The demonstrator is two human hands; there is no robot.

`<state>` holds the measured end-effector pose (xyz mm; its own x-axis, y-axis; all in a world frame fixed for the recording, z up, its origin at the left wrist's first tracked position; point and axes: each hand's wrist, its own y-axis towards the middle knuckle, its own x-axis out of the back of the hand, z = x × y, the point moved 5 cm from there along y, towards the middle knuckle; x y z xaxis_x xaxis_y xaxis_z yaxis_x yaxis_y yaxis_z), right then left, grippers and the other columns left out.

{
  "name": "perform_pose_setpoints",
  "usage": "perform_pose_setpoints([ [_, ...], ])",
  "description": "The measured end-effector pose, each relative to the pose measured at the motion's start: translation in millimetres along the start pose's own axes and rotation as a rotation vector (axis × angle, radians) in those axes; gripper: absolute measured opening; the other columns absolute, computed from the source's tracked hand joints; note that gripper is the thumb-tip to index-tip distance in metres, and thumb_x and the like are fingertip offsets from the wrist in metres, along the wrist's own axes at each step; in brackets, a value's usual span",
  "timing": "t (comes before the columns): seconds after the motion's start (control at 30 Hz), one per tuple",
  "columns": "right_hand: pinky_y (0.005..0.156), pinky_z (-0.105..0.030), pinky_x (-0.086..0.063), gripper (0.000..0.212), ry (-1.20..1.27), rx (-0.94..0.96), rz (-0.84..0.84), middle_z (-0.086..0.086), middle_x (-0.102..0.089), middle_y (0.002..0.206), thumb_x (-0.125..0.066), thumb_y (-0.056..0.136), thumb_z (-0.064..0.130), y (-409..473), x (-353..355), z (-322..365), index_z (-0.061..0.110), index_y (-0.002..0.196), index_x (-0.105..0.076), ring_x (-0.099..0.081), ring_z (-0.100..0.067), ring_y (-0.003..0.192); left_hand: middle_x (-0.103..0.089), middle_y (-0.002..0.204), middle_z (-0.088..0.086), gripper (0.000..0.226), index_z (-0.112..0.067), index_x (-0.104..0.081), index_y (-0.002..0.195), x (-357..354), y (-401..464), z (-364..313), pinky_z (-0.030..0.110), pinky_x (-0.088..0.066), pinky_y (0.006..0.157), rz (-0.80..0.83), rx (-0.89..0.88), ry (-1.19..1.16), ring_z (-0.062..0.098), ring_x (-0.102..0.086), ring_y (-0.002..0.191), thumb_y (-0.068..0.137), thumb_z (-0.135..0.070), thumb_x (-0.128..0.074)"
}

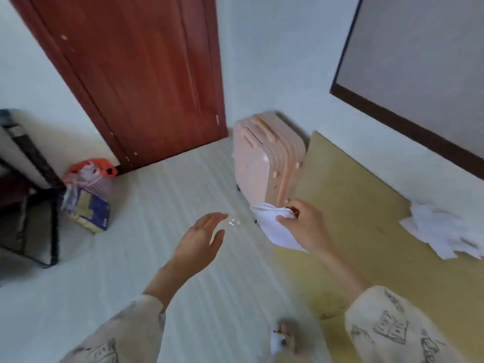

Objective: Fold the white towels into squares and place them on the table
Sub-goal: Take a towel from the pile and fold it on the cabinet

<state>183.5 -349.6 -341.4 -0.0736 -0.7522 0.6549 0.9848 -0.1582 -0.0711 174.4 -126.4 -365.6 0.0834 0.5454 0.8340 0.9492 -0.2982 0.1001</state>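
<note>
At nine o'clock in my view a dark-framed stand (28,179) sits against the wall, and just right of it a carton (87,209) with an orange bag (90,170) on top stands on the pale floor (131,258), below the red door (136,74) at eleven. None of that matters to the job. Toward the centre, at about six o'clock, my left hand (201,241) hangs over the floor with fingers straight and spread, holding nothing; I judge it is reaching toward three o'clock to catch a free corner, since a square fold wants two hands. Just past it, my right hand (305,226) has finger and thumb pinched on the bunched top of a white towel (275,229), which hangs limp in the air in front of the pink suitcase (267,158) at twelve. Holding it by one edge lets the cloth drop and open under its own weight, which I take to be the reason for the high grip. Right of that lies the yellow table (366,205), running from one o'clock to five, and on it at three o'clock a loose heap of more towels (442,231), crumpled and not yet folded. That heap is well apart from the hands, so I reckon the task is at an early stage: this towel is still to be squared and laid down. Motion blur hides the finer creases.
</note>
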Motion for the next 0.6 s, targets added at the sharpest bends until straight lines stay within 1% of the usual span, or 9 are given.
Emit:
perform_pose_setpoints([
  [0.07,0.066,-0.028,-0.036,0.011,0.022,0.101,0.088,-0.002,-0.060,0.079,-0.067,0.079,0.015,6.3,-45.3,56.6,0.010,0.087,-0.063,-0.052,-0.020,0.077,-0.051,0.133,-0.002,0.039,-0.017,-0.048,0.131,46.0,-24.7,43.5,0.020,-0.033,0.097,-0.097,0.080,0.027,0.016,-0.049,0.121,0.095,-0.030,-0.042],
  [0.1,0.065,-0.027,-0.037,0.011,0.031,0.152,0.135,0.000,-0.060,0.077,-0.067,0.078,0.015,8.4,-68.5,83.9,0.009,0.088,-0.063,-0.052,-0.019,0.076,-0.051,0.133,-0.002,0.036,-0.017,-0.048,0.131,66.9,-37.4,64.5,0.021,-0.034,0.097,-0.144,0.120,0.030,0.016,-0.049,0.121,0.095,-0.025,-0.044],
  [0.17,0.058,-0.018,-0.035,0.008,0.052,0.259,0.232,0.007,-0.054,0.068,-0.066,0.078,0.014,12.4,-115.5,137.1,0.012,0.084,-0.060,-0.049,-0.017,0.071,-0.052,0.132,-0.003,0.035,-0.018,-0.048,0.130,105.9,-61.7,106.9,0.021,-0.035,0.095,-0.236,0.200,0.039,0.016,-0.051,0.119,0.095,-0.024,-0.045],
  [0.2,0.057,-0.014,-0.034,0.009,0.065,0.306,0.277,0.010,-0.053,0.067,-0.066,0.078,0.013,14.0,-138.7,162.6,0.014,0.082,-0.058,-0.048,-0.015,0.069,-0.051,0.132,-0.004,0.035,-0.019,-0.048,0.130,123.8,-73.8,127.1,0.020,-0.034,0.095,-0.272,0.248,0.046,0.016,-0.050,0.119,0.095,-0.023,-0.045],
  [0.3,0.059,-0.008,-0.035,0.009,0.100,0.435,0.414,0.012,-0.055,0.069,-0.067,0.078,0.013,16.7,-207.0,235.5,0.016,0.082,-0.059,-0.050,-0.008,0.067,-0.048,0.134,-0.007,0.037,-0.022,-0.045,0.132,170.9,-107.3,187.1,0.016,-0.032,0.093,-0.369,0.390,0.062,0.013,-0.049,0.120,0.095,-0.022,-0.048],
  [0.4,0.059,-0.009,-0.036,0.009,0.114,0.538,0.552,0.010,-0.058,0.071,-0.068,0.077,0.012,19.6,-275.8,301.1,0.015,0.082,-0.062,-0.051,-0.008,0.068,-0.048,0.133,-0.005,0.041,-0.023,-0.044,0.133,213.4,-133.3,244.7,0.021,-0.036,0.096,-0.429,0.525,0.051,0.016,-0.049,0.119,0.093,-0.024,-0.051],
  [0.5,0.060,-0.009,-0.037,0.012,0.118,0.657,0.672,0.010,-0.058,0.070,-0.070,0.077,0.012,23.1,-340.2,361.6,0.018,0.081,-0.060,-0.050,-0.004,0.066,-0.049,0.131,-0.001,0.045,-0.020,-0.044,0.133,254.2,-150.2,303.1,0.020,-0.035,0.094,-0.489,0.634,0.020,0.017,-0.050,0.118,0.090,-0.021,-0.057],
  [0.6,0.061,-0.010,-0.037,0.015,0.114,0.751,0.780,0.006,-0.059,0.074,-0.071,0.077,0.010,29.1,-404.3,422.7,0.018,0.082,-0.060,-0.050,-0.003,0.065,-0.049,0.133,0.001,0.051,-0.016,-0.043,0.135,296.3,-163.2,363.5,0.021,-0.038,0.093,-0.567,0.742,-0.007,0.018,-0.050,0.119,0.087,-0.021,-0.062],
])
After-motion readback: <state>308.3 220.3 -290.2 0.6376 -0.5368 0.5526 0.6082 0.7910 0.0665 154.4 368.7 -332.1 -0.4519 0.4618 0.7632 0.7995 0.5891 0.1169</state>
